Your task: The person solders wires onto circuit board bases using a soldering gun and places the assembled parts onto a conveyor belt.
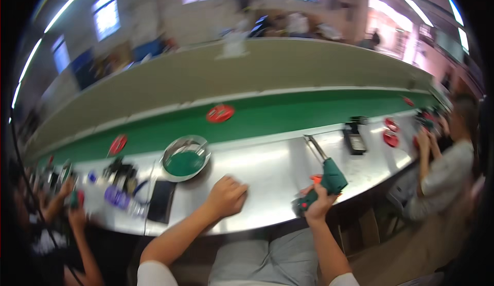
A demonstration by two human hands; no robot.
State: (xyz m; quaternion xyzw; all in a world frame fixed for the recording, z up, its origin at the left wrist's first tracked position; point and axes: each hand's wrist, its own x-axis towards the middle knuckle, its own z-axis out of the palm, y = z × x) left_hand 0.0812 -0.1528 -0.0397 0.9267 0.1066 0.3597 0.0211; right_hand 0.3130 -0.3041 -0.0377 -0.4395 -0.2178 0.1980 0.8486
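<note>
Bench edge (267, 221) close; right hand (320, 204) grips tool (334, 177)

In the right hand (320, 203), a dark green pistol-shaped tool (334, 176) is accented with orange-red and fitted with a grey metal shaft (318, 147); beyond the left hand (226, 197), a silver round metal bowl (176, 146) is coloured green inside; left of that hand, a flat rectangular object (161, 201) is coloured plain black, and farther left a clear plastic bottle (118, 198) is banded in purple; around the left hand, a silvery metal worktop (262, 183) is streaked with white glare; beyond both hands, a long green belt (288, 106) is dotted with red oval pieces (220, 113).
</note>
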